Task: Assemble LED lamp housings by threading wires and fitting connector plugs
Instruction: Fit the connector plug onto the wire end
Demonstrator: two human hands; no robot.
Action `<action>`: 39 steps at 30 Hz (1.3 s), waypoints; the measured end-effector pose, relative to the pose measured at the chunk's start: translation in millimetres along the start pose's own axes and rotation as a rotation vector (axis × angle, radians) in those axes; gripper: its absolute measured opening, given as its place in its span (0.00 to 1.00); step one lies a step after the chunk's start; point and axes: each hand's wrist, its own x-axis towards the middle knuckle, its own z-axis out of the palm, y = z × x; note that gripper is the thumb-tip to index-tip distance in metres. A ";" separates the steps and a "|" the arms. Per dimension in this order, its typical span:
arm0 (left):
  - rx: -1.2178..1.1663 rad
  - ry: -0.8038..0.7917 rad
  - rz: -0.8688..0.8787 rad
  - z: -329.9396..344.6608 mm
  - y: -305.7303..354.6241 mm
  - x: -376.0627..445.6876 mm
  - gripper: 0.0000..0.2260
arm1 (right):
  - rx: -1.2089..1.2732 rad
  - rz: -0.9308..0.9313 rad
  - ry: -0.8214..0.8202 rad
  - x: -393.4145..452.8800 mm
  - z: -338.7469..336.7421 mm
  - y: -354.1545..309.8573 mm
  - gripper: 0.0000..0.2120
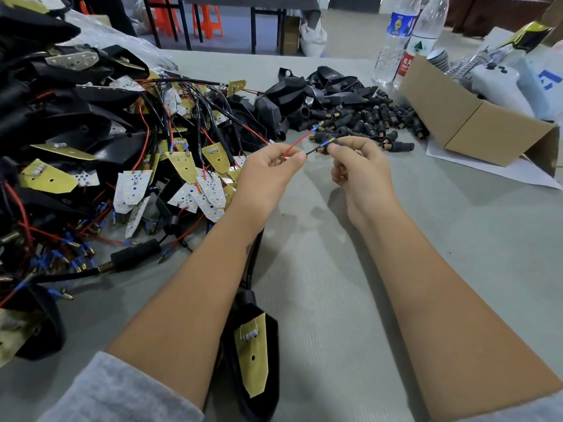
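The left grip (268, 169) pinched a red wire (297, 144) and the right grip (359, 166) pinched a black wire (316, 149) above the grey tabletop (350, 300), with a lamp housing (256, 357) lying near the arms, plugs (377, 120), a cardboard box (475, 123) and orange stools (210, 21) behind.

Lamp housing (259, 360) at near desk edge: lower end cut by frame bottom. Black wire (313, 151) between hands: run hidden behind left hand (268, 175). Plug in right hand (362, 169) mostly covered by fingers. Left-edge pile (76, 147) cropped. Bottle (396, 38) tops cut off.
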 end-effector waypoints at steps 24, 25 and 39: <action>0.072 0.002 0.001 0.6 -0.3 1.3 0.07 | 0.102 0.120 -0.183 1.7 0.7 -1.3 0.08; 0.081 -0.001 0.000 1.0 -0.1 1.3 0.06 | 0.033 0.091 -0.200 -0.4 2.8 -0.2 0.07; 0.061 0.015 -0.119 1.1 -5.7 7.8 0.09 | -0.120 0.069 -0.308 -6.1 9.1 -2.3 0.16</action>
